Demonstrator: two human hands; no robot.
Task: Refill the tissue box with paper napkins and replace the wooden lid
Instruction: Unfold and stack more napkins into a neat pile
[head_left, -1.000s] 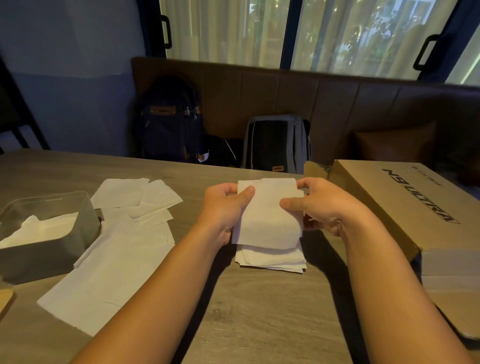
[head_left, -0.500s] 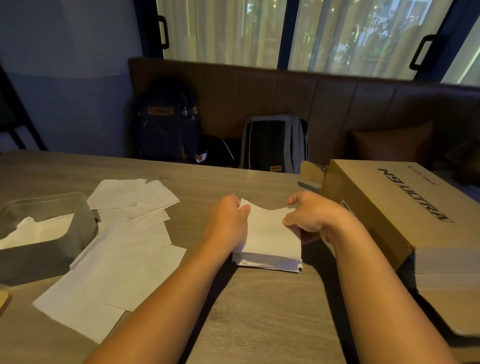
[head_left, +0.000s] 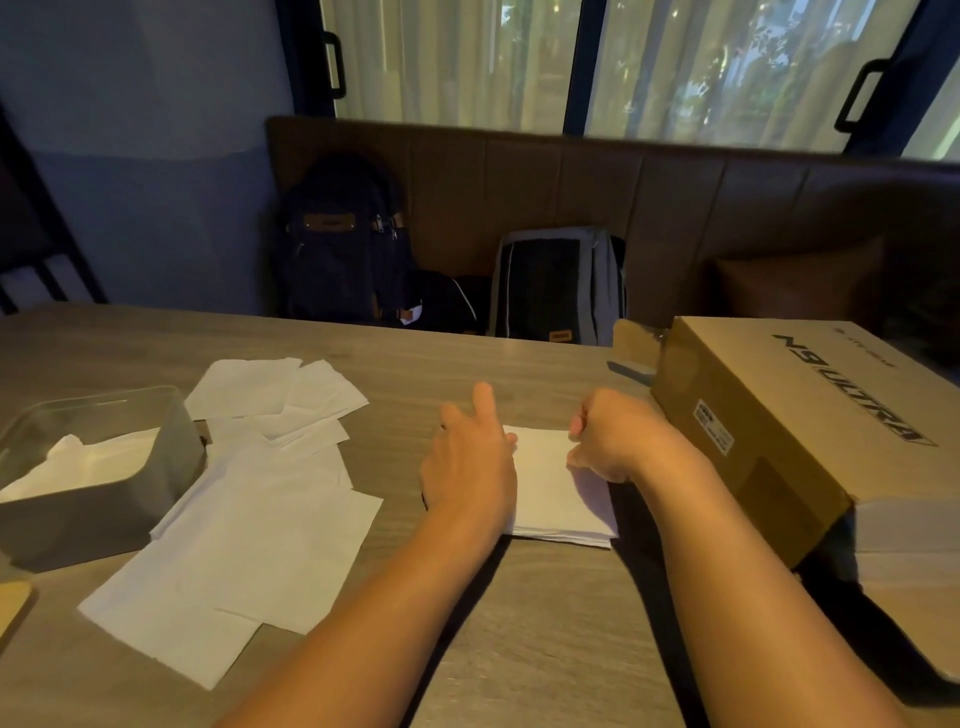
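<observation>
A stack of folded white napkins (head_left: 558, 493) lies on the wooden table in front of me. My left hand (head_left: 470, 467) rests flat on the stack's left edge, its fingers apart and one finger lifted. My right hand (head_left: 618, 441) is curled at the stack's far right corner, fingertips pinching the edge of the top napkin. At the left stands the grey tissue box (head_left: 171, 467), open, with white napkins inside. A corner of the wooden lid (head_left: 13, 605) shows at the left edge, in front of the box.
Several loose unfolded napkins (head_left: 260, 519) are spread between the box and my left arm. A long cardboard box (head_left: 779, 415) lies close on the right, beside my right forearm. Two backpacks (head_left: 558, 283) sit on the bench behind the table.
Both hands held a napkin up above the stack, then brought it down onto the stack. The left hand has let go and flattened out.
</observation>
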